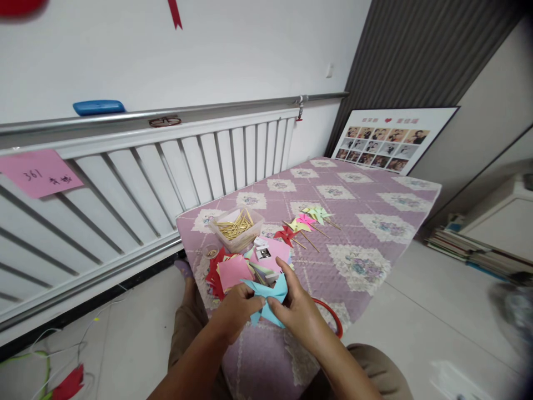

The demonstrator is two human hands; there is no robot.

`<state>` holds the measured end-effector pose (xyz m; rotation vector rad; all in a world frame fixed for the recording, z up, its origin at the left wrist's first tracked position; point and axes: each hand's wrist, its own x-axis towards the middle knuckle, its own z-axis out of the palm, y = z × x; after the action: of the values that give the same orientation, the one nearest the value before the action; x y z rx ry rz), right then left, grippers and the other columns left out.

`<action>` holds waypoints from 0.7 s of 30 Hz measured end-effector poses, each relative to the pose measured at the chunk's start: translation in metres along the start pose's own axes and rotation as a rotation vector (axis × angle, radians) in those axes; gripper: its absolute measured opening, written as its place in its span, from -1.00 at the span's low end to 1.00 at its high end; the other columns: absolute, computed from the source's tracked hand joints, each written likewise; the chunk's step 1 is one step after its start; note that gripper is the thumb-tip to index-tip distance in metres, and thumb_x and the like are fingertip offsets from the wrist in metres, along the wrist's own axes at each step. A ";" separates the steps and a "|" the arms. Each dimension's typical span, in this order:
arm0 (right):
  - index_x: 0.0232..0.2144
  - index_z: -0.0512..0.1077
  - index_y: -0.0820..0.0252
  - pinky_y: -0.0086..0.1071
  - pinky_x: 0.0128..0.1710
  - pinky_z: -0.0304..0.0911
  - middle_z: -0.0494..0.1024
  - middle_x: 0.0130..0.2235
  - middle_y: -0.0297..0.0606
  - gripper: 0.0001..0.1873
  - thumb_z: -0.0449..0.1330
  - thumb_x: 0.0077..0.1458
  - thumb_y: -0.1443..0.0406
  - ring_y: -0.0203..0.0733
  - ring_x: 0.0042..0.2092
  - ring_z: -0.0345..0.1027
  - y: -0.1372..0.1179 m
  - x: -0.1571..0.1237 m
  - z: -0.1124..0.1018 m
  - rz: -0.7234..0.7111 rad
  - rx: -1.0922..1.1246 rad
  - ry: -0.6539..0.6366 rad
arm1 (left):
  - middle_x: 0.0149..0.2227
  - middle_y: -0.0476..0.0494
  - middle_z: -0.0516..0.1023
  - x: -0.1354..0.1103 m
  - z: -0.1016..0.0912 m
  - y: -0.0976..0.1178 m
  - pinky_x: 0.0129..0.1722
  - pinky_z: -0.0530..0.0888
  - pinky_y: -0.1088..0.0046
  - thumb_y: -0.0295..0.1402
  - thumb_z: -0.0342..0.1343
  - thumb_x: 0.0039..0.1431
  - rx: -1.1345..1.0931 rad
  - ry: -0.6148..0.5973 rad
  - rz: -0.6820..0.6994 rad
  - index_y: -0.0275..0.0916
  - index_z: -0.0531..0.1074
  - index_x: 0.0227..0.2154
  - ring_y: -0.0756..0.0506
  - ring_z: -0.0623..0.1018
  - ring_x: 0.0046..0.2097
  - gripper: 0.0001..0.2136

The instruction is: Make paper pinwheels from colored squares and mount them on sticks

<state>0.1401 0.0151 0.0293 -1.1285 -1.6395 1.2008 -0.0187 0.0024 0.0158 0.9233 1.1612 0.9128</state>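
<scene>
Between my two hands is a light blue paper pinwheel, its corners folded toward the middle. My left hand pinches its left side, thumb near the centre. My right hand grips the right side, with the thumb pressed by the centre and the fingers behind the paper. Just beyond lie pink paper squares, red paper sheets and a small white box. A clear plastic box of thin golden sticks stands behind them. Farther right lie several finished pinwheels on sticks, among them a red pinwheel.
A small round tub sits at the table's left edge. A red ring-shaped object lies right of my right hand. The cloth-covered table runs along a white radiator. A photo board leans behind it.
</scene>
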 end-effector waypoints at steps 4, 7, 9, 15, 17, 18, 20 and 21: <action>0.33 -0.07 0.09 -0.43 -0.40 0.29 0.52 -0.23 -0.30 -0.14 0.15 0.02 0.40 -0.27 -0.41 0.34 -0.001 0.000 0.000 0.038 -0.001 -0.033 | -0.60 0.01 0.39 -0.005 0.004 0.008 -0.48 0.28 0.47 -0.27 0.15 -0.16 -0.083 -0.040 0.013 -0.28 0.46 -0.54 0.03 0.31 -0.55 -0.83; 0.31 -0.02 0.08 -0.41 -0.38 0.30 0.51 -0.26 -0.32 -0.16 0.15 0.00 0.41 -0.26 -0.40 0.35 0.000 0.000 0.001 0.036 -0.017 -0.023 | -0.61 0.03 0.38 -0.008 0.005 0.012 -0.49 0.25 0.49 -0.29 0.14 -0.15 -0.003 -0.056 0.031 -0.27 0.45 -0.52 0.03 0.31 -0.54 -0.85; 0.29 0.03 0.10 -0.38 -0.29 0.32 0.51 -0.22 -0.30 -0.18 0.15 -0.02 0.42 -0.25 -0.34 0.38 0.001 0.001 0.001 0.016 -0.027 -0.002 | -0.60 0.04 0.40 -0.008 0.004 0.010 -0.47 0.26 0.49 -0.32 0.15 -0.14 0.069 -0.035 0.048 -0.28 0.46 -0.49 0.02 0.33 -0.52 -0.86; 0.25 0.12 0.11 -0.35 -0.21 0.31 0.50 -0.18 -0.29 -0.23 0.17 -0.04 0.41 -0.22 -0.28 0.38 0.005 0.004 -0.001 0.016 -0.008 0.003 | -0.62 0.05 0.39 -0.003 -0.001 0.001 -0.49 0.22 0.49 -0.33 0.13 -0.08 0.073 -0.012 0.035 -0.29 0.46 -0.49 0.03 0.31 -0.54 -0.88; 0.24 0.13 0.11 -0.37 -0.25 0.31 0.49 -0.20 -0.30 -0.24 0.18 -0.04 0.40 -0.24 -0.30 0.36 0.005 0.004 -0.001 0.027 -0.005 -0.009 | -0.63 0.06 0.39 -0.003 -0.002 0.000 -0.51 0.20 0.49 -0.35 0.11 -0.07 0.066 -0.013 0.031 -0.28 0.47 -0.49 0.03 0.30 -0.56 -0.89; 0.24 0.13 0.11 -0.38 -0.27 0.30 0.49 -0.21 -0.32 -0.24 0.18 -0.04 0.40 -0.24 -0.32 0.36 0.004 0.004 -0.001 0.035 -0.004 -0.015 | -0.63 0.06 0.39 -0.003 -0.002 0.000 -0.52 0.19 0.49 -0.36 0.10 -0.07 0.060 -0.017 0.033 -0.28 0.47 -0.50 0.03 0.29 -0.57 -0.89; 0.24 0.13 0.11 -0.39 -0.30 0.29 0.49 -0.24 -0.34 -0.24 0.18 -0.04 0.38 -0.26 -0.35 0.34 0.003 0.004 0.001 0.051 0.008 -0.029 | -0.64 0.05 0.39 -0.003 -0.002 -0.002 -0.53 0.19 0.49 -0.36 0.10 -0.07 0.040 -0.024 0.042 -0.29 0.48 -0.52 0.03 0.29 -0.58 -0.89; 0.24 0.12 0.10 -0.40 -0.31 0.29 0.48 -0.25 -0.36 -0.24 0.19 -0.03 0.38 -0.27 -0.36 0.33 0.003 0.004 0.003 0.060 0.023 -0.037 | -0.63 0.05 0.40 -0.003 -0.002 -0.003 -0.52 0.19 0.49 -0.36 0.11 -0.08 0.030 -0.015 0.045 -0.29 0.48 -0.52 0.03 0.29 -0.57 -0.89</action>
<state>0.1372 0.0183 0.0262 -1.1544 -1.6261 1.2821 -0.0205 -0.0013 0.0139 0.9823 1.1478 0.9254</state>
